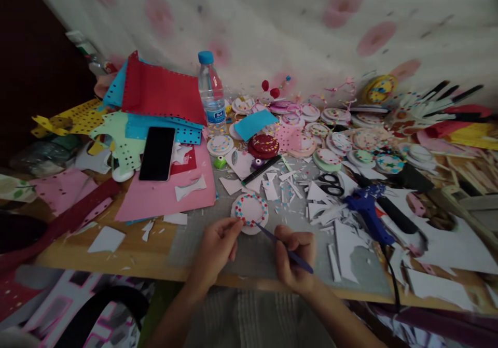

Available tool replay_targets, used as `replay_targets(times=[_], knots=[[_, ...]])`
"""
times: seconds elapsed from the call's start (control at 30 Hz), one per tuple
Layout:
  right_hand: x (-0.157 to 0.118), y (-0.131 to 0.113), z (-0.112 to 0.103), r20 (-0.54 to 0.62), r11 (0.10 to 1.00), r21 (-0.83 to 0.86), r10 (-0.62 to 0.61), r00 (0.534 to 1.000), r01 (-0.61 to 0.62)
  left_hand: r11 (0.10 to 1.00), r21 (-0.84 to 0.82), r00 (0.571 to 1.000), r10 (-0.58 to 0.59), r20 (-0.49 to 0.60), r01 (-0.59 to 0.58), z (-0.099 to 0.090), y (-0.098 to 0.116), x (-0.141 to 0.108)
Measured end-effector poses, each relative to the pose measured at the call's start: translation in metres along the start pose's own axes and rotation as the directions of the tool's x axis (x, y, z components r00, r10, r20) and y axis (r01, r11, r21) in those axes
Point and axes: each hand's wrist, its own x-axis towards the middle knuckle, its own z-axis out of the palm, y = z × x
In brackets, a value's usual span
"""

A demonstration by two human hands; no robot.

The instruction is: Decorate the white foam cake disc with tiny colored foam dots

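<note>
Works over grey mat [247,262], wooden table [151,252], flowered cloth [264,26] far; touches one star-ringed disc [250,210], left hand [218,247] pinched closed; grips one purple tool [267,233], right hand [294,257].

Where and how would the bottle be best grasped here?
Probably around the upper body, just under the cap, coming from above and the right. The bottle stands upright and tapers there, offering a slimmer grip. The red sheet crowds its left side, and a decorated disc lies at its foot in front, so a low approach looks tighter.
</note>
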Motion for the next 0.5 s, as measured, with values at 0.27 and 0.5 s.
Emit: replay_targets(times=[0.27,0.5], knots=[[0.0004,0.0024,-0.0003,0.012,0.998,-0.037,-0.042,0.999,0.043,0.996,-0.076,0.999,-0.047,-0.011,0.046,0.0062,0.0034,0.0055],[-0.0025,0.0087,-0.0014,0.057,0.995,-0.033,-0.090,0.994,0.092,0.994,-0.090,0.998,-0.056,0.003,0.056,0.0062,0.0034,0.0074]])
